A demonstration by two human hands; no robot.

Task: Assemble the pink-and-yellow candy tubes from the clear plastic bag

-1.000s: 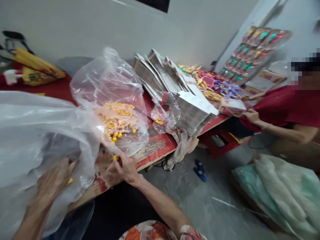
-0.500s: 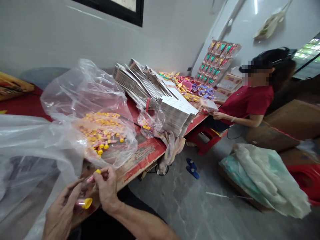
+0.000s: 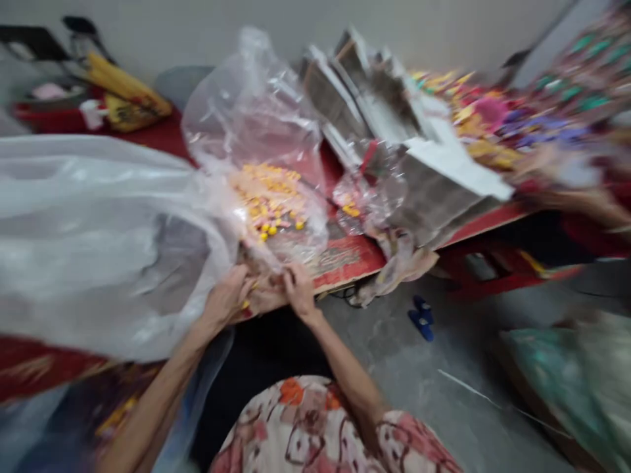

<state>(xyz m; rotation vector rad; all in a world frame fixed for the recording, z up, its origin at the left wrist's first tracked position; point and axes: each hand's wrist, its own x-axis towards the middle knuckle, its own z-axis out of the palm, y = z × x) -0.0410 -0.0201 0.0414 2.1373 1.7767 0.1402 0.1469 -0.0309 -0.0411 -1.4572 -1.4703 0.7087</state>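
My left hand is closed at the table's front edge, with the yellow caps of small tubes showing at its fingers. Close by on the right, my right hand has its thumb and fingers drawn together near the lip of a clear plastic bag. Blur hides what, if anything, they pinch. Inside that bag lies a heap of small pink tubes with yellow caps. A large whitish plastic bag spreads out left of my left hand.
Stacks of folded cardboard stand right of the bag, behind a small clear bag. A cloth hangs over the table edge. Colourful plastic pieces lie farther back. A co-worker's arm reaches in at right. Blue slippers lie on the floor.
The view has swung left and down, so both hands appear nearer the middle. The clear tube seen between my hands is no longer distinct. The yellow caps at my left fingers are now mostly covered.
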